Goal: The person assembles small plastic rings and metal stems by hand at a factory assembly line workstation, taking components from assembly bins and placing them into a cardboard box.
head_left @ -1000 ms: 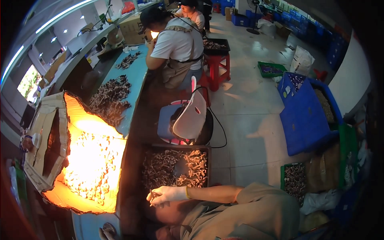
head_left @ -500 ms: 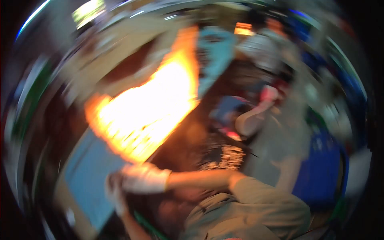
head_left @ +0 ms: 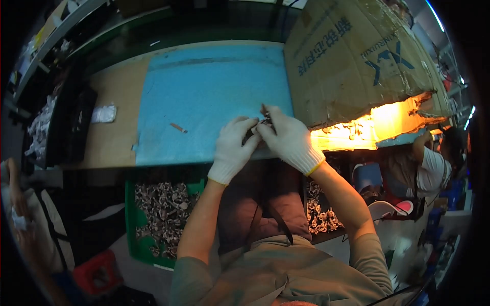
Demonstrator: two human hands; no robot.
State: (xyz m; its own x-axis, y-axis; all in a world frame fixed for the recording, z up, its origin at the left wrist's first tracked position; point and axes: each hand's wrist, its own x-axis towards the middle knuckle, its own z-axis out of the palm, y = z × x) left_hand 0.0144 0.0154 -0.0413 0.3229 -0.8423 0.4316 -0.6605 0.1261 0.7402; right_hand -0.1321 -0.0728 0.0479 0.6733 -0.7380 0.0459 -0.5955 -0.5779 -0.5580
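small dark part (head_left: 256,128) pinched between both gloved hands, left (head_left: 232,148) and right (head_left: 288,137); its axis unclear.

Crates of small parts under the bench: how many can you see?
2. A green crate of small pale parts sits below the left hand; a darker crate shows under the right forearm, partly hidden. Others may be out of sight.

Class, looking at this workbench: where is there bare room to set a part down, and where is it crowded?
Free: the blue mat between the wooden strip and the cardboard box. Crowded: the near edge, where the left hand and right hand meet.
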